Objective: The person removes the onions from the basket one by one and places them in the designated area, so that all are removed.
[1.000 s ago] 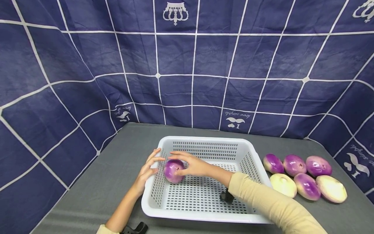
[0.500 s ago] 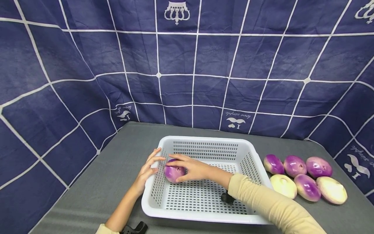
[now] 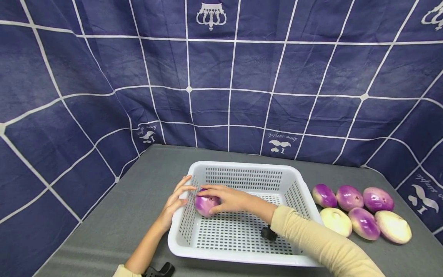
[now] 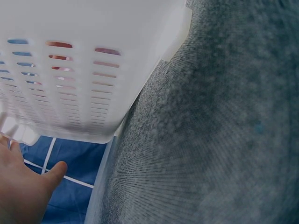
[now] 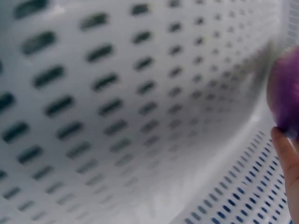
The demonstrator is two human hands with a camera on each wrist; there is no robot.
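A purple and pale turnip (image 3: 205, 206) rests inside the white plastic basket (image 3: 238, 258), near its left wall. My right hand (image 3: 228, 199) holds it from the right, fingers over its far upper side and thumb on the near side. In the right wrist view, a finger touches the purple skin of the turnip (image 5: 286, 88), which is partly cut off by the frame edge. My left hand (image 3: 174, 198) lies along the basket's left rim with fingers fairly straight across it. The left wrist view has the thumb spread away, beside the basket's slotted outer wall (image 4: 84, 18).
Several more turnips (image 3: 349, 198) lie in two rows on the grey table (image 3: 138, 204), right of the basket; two show pale sides. A blue gridded cloth (image 3: 207, 107) hangs behind. The right wrist's black camera (image 3: 268, 233) hangs inside the basket.
My right hand has settled lower over the turnip, its fingers now covering more of the top. The turnip stays near the left wall. My left hand keeps its place on the rim.
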